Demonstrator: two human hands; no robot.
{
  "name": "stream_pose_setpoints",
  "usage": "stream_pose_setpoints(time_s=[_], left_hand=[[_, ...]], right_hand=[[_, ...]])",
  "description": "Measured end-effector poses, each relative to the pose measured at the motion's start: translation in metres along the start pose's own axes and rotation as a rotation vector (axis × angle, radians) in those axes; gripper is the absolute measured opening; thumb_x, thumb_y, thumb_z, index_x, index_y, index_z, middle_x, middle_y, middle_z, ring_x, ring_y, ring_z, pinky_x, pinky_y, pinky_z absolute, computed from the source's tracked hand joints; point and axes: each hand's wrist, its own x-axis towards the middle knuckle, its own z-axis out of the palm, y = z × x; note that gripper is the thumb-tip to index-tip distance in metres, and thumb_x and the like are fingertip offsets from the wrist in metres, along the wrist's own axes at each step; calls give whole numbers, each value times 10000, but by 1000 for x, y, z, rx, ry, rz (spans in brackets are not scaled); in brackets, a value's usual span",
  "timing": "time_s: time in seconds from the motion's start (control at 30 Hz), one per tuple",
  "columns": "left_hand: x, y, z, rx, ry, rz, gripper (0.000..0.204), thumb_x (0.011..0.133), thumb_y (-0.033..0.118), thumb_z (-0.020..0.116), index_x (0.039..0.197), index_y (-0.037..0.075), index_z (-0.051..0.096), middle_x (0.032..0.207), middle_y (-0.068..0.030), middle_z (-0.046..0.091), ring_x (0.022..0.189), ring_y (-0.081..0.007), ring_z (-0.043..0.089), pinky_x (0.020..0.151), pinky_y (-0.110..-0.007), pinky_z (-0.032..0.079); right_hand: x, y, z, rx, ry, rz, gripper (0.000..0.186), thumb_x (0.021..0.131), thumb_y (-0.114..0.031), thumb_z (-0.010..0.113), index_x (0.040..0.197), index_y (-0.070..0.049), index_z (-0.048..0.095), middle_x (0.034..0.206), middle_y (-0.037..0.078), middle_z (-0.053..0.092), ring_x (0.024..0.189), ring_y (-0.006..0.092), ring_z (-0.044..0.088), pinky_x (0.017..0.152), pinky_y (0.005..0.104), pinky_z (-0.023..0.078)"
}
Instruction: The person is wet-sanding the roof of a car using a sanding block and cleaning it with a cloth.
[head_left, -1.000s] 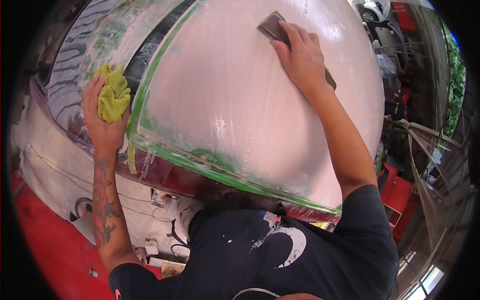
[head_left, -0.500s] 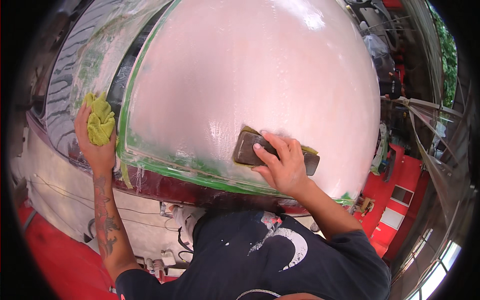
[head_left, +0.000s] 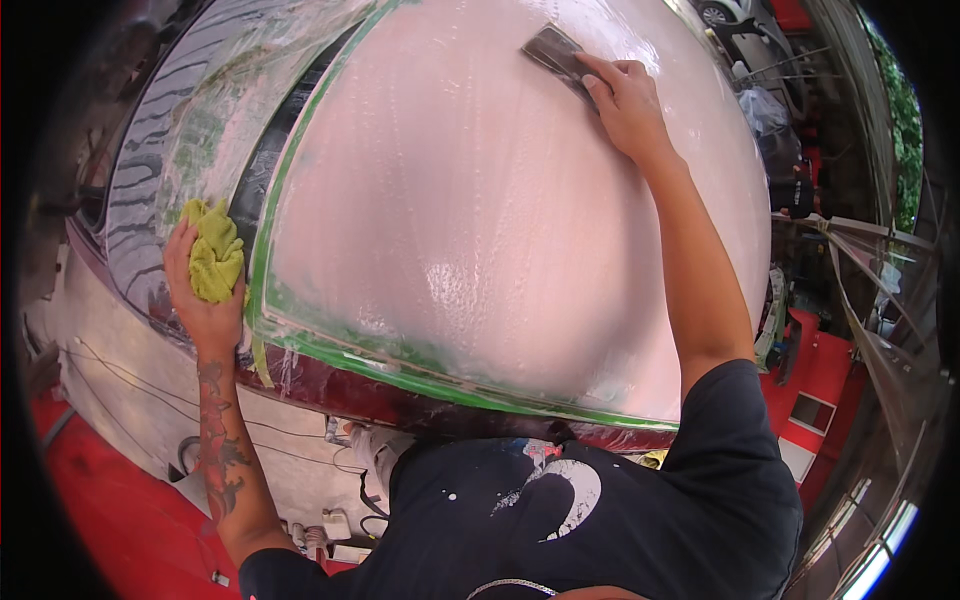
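A wet, pale pink car panel (head_left: 450,190) spreads out in front of me, edged by a green band (head_left: 400,376). On its far part my right hand (head_left: 630,105) grips a dark sanding block (head_left: 553,50), which lies flat against the surface. The underside of the block is hidden. At the panel's left corner, my left hand (head_left: 207,312) rests with its fingers curled around a crumpled yellow-green cloth (head_left: 213,258).
Left of the panel runs a dark gap, then a masked, streaked glass area (head_left: 150,190). Dark red bodywork (head_left: 330,384) curves along the near edge. Cables (head_left: 130,378) hang below on the left. A red structure (head_left: 822,355) and clear plastic sheeting (head_left: 880,330) stand at the right.
My right hand has pushed the sanding block away from me, from the near right part of the panel to its far part. My left hand still holds the cloth at the corner.
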Motion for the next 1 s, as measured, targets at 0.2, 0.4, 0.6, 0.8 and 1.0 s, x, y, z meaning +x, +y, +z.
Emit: stream_pose_setpoints(time_s=[0.2,0.4,0.6,0.8,1.0], left_hand=[[0,-1,4,-3,4,-2,637,747,-1,769,1349,18,564,1412,-198,531,1317,-371,508,1121,-434,389],[0,1,3,-2,-1,-4,640,744,-9,764,1350,20,561,1418,-200,529,1319,-366,508,1116,-427,397],[1,2,1,9,-11,1,645,745,-22,756,1356,12,555,1419,-199,530,1319,-365,508,1124,-428,391],[5,3,5,-31,-5,33,646,759,-38,749,1372,9,549,1414,-193,536,1318,-359,509,1134,-427,378],[-2,-10,6,-8,3,26,657,767,-45,758,1384,7,539,1400,-187,542,1322,-352,506,1137,-421,372]], right_hand=[[-13,-1,-11,30,-109,48,453,958,-334,643,1408,-285,621,1305,146,588,1176,351,555,1049,419,456],[-17,0,-9,112,-83,64,481,928,-352,688,1401,-292,625,1311,144,590,1190,337,556,1052,408,453],[-15,-1,-11,99,-21,-20,525,897,-378,720,1398,-249,631,1304,143,593,1203,329,544,1044,390,450],[-33,-9,-31,198,-131,70,492,895,-326,722,1365,-195,661,1265,138,599,1198,316,522,1000,389,469],[-187,-90,-48,53,-25,-30,524,823,-207,774,1335,-178,665,1227,191,588,1059,362,575,921,442,506]])
